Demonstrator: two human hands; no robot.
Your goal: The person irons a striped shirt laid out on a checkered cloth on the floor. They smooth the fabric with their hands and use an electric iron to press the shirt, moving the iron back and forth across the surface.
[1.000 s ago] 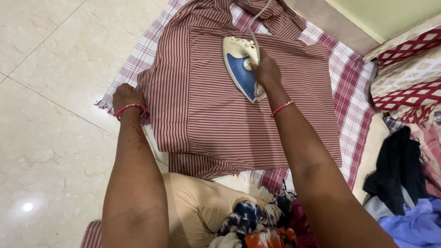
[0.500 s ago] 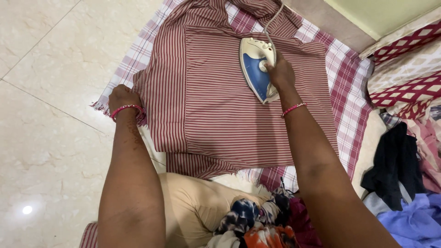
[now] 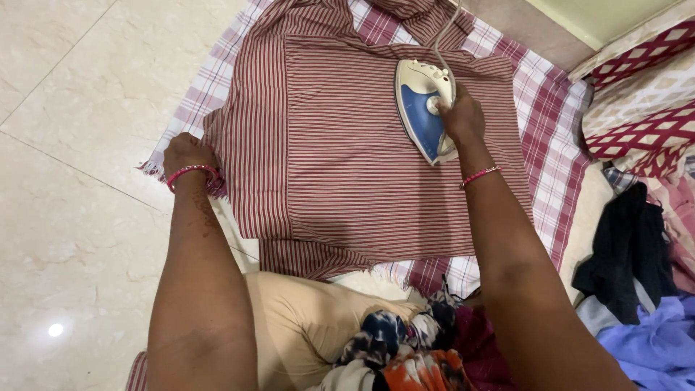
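A red-and-white striped shirt lies flat on a checked red-and-white cloth spread on the floor. My right hand grips the handle of a white and blue iron, which rests on the shirt's upper right part; its cord runs off the top of the view. My left hand presses down on the shirt's left edge, where it meets the cloth's fringe, fingers curled over the fabric. Both wrists wear a pink beaded bracelet.
Glossy cream floor tiles lie to the left. A cushion with a red diamond pattern sits at the right edge. Dark and lavender clothes are piled at lower right. My beige-clad knee and a patterned garment are at the bottom.
My right hand has slid the iron to the right across the shirt, towards its right edge. My left hand has stayed on the shirt's left edge.
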